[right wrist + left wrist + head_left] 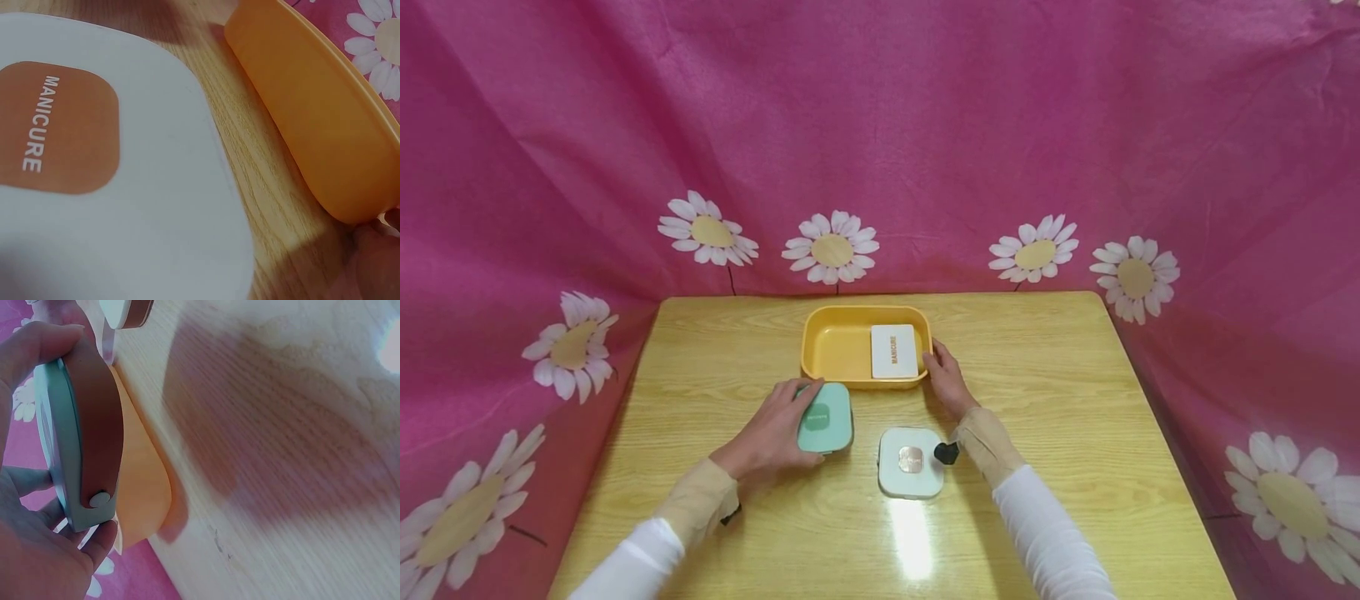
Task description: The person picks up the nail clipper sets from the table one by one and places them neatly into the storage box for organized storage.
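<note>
Clock set on the head view, 12 directly away from the wearer. Nearest: white sleeves (632, 558) at 7 and 5. White case (912, 462) flat on the bench (1037, 367), label (911, 459) up, nearly square; a glare patch (912, 537) just beyond its 6 o'clock side.

Left hand (775, 429) grasps the green case (825, 419) from 9 o'clock, thumb on one edge, fingers on the opposite one. Case is lifted off the bench, at 7 o'clock from the middle of the tray (842, 354), near its close wall; contact with that wall cannot be told. Lid faces up; outline slightly longer along 12–6. Left wrist view: brown strap (100, 425) along one side, pale stud (100, 499) at its end.

Right hand (947, 379) grips the tray's 3 o'clock end. Tray: yellow, upright, long axis 9–3. Inside, at the 3 o'clock end, a flat white box (894, 351), "MANICURE" lettering along 12–6.

Bench: pale wood, grain roughly 9–3, rounded far corners at 11 and 1. Beyond: magenta cloth (925, 125) from 9 through 12 to 3, printed with daisies (832, 250).
</note>
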